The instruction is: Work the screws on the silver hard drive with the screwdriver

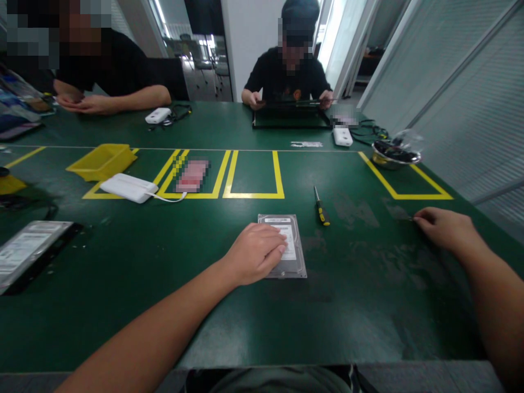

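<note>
A silver hard drive (292, 262) with a white label lies flat on the green table in front of me. My left hand (257, 251) rests across its left part, fingers lying over the label and not wrapped round the drive. Off to the right, the fingertips of my right hand (446, 226) are pinched together just over the tabletop. A tiny light-coloured thing shows at those fingertips, too small to name. Between my hands, beyond the hard drive, lies a screwdriver (322, 212) with a yellow and black handle, its shaft pointing away from me.
Another drive (30, 245) lies at the left. Farther back are a yellow bin (101, 161), a white power bank (129, 187) cabled to a blurred phone (193, 176), and a metal bowl (395, 158) of dark parts. Two people sit opposite; one holds a dark frame (292, 117).
</note>
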Demonstrator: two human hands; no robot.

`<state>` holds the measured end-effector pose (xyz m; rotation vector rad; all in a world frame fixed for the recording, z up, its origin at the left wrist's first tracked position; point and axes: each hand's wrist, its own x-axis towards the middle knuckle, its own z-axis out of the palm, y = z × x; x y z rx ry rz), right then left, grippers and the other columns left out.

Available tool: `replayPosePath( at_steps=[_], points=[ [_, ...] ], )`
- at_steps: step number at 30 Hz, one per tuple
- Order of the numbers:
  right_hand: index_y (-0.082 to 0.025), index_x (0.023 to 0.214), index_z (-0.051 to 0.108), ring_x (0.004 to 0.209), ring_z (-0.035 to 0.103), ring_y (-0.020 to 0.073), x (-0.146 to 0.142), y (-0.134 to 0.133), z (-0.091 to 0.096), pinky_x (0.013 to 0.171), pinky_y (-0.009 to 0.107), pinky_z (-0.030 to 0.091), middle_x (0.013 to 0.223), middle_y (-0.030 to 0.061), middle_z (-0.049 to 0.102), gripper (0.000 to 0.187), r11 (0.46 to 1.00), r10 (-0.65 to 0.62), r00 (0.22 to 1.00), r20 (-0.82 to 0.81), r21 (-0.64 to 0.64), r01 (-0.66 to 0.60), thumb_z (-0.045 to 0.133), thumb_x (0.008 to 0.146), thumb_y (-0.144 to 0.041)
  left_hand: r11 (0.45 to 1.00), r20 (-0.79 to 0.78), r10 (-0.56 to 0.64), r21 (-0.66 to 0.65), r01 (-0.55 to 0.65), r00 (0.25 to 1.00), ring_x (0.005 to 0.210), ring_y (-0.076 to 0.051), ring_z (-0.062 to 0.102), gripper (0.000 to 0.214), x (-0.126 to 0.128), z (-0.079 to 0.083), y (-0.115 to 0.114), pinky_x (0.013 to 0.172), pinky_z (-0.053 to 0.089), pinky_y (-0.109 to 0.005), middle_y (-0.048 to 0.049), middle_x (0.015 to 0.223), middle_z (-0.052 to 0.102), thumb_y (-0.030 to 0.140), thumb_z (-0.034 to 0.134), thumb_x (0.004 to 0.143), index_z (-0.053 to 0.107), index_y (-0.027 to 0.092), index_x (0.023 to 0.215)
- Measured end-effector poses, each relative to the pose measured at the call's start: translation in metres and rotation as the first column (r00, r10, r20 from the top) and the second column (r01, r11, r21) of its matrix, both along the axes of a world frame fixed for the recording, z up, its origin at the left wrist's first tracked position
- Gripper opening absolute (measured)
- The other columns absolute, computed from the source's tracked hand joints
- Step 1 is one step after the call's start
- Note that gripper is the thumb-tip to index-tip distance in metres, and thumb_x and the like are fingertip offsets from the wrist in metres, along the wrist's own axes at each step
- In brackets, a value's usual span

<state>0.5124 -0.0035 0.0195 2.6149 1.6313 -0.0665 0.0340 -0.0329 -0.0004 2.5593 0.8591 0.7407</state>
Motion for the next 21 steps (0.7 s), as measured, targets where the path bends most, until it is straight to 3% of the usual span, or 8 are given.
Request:
replayPosePath(
  at_steps=[15, 21],
  points=[
    [-0.011, 0.091, 0.069, 0.073, 0.052, 0.0226, -0.001, -0.003, -0.003, 0.066, 0.034, 0.037, 0.095, 0.0214, 0.068, 0.019, 0.996, 0.086, 0.992, 0.09, 0.003, -0.086, 0.052, 0.089, -0.021, 0.999, 0.027, 0.007, 0.039, -0.008, 1.0, 0.107, -0.023, 0.066, 0.03, 0.001, -0.002, 0.0, 0.094, 0.047, -0.042, -0.0054, 0.107, 0.075, 0.028, 0.043, 0.097, 0.071, 0.018, 0.104],
    [-0.012, 0.087, 0.065, 0.07, 0.05, 0.0221, -0.048, -0.013, 0.023, 0.063, 0.036, 0.032, 0.091, 0.0224, 0.066, 0.02, 0.976, 0.137, 0.982, 0.13, 0.151, -0.156, 0.048, 0.09, -0.023, 0.999, 0.025, 0.011, 0.042, -0.012, 1.0, 0.105, -0.022, 0.066, 0.03, 0.0, -0.002, 0.0, 0.095, 0.047, -0.043, -0.0049, 0.107, 0.075, 0.028, 0.043, 0.098, 0.07, 0.018, 0.105]
  ],
)
